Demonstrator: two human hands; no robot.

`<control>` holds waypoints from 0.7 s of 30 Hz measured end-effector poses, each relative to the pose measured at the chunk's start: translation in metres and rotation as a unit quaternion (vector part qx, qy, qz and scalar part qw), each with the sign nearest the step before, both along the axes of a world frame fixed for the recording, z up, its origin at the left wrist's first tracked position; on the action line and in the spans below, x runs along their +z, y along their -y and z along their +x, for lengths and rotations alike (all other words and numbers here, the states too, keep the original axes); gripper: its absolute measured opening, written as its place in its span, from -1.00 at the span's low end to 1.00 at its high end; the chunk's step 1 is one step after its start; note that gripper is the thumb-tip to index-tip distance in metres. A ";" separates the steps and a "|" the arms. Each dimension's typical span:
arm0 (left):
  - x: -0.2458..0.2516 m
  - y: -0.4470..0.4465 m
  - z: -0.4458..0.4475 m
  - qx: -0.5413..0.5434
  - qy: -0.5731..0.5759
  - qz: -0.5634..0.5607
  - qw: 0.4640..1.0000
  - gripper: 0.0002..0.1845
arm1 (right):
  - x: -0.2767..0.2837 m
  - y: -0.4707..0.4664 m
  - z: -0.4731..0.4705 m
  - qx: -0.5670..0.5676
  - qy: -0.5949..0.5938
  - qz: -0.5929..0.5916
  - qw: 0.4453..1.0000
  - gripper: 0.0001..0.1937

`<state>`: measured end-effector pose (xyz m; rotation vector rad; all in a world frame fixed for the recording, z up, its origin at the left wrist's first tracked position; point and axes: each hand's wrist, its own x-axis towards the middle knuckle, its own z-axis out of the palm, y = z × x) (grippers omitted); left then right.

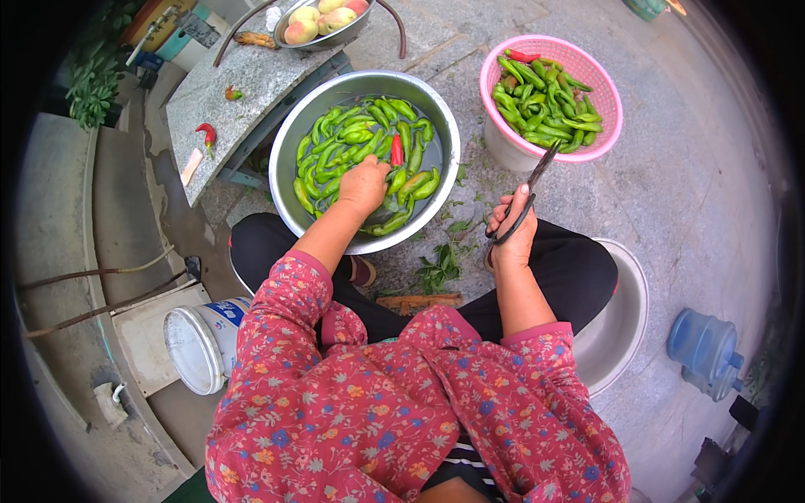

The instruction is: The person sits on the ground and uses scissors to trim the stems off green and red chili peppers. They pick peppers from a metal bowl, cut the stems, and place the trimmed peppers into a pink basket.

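My left hand [366, 182] reaches into a steel basin [280, 182] of water and green peppers [339, 153]. Its fingers bend down among the peppers, and whether they grip one cannot be seen. Just beyond them a red pepper [397, 151] lies among the green ones. In my right hand [517, 234] is a pair of black-handled scissors [542, 168], the blades pointing up and away from me. Behind the blade tips stands a pink mesh basket [602, 69] filled with green peppers [544, 104]; a red pepper [522, 56] rests at its far side.
A stone slab [207, 100] at the left holds a bowl of peaches [302, 44] and a dried red pepper [206, 135]. Green leaves [440, 269] litter the ground between my feet. Blue water jug [701, 346] and wide pale basin [619, 339] are at right, a white bucket [198, 346] at left.
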<state>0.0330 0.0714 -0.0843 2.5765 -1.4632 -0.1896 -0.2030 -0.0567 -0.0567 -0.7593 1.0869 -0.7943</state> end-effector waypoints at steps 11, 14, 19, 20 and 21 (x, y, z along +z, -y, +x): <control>0.060 0.001 -0.022 0.005 -0.210 -0.173 0.962 -0.85 | 0.005 -0.002 0.004 0.020 0.001 0.001 1.000 -0.50; 0.068 0.000 -0.046 -0.005 -0.278 -0.202 0.939 -0.83 | 0.005 -0.001 0.003 0.009 -0.005 0.008 1.000 -0.49; 0.075 -0.010 -0.087 -0.168 -0.294 -0.133 0.931 -0.77 | 0.005 -0.002 0.003 0.012 -0.003 0.013 1.000 -0.46; 0.074 -0.013 -0.092 -0.171 -0.348 -0.127 0.913 -0.77 | 0.005 -0.002 0.003 0.016 -0.002 0.010 1.000 -0.47; 0.073 -0.016 -0.091 -0.158 -0.338 -0.136 0.918 -0.79 | 0.005 -0.003 0.003 0.014 -0.004 0.013 1.000 -0.47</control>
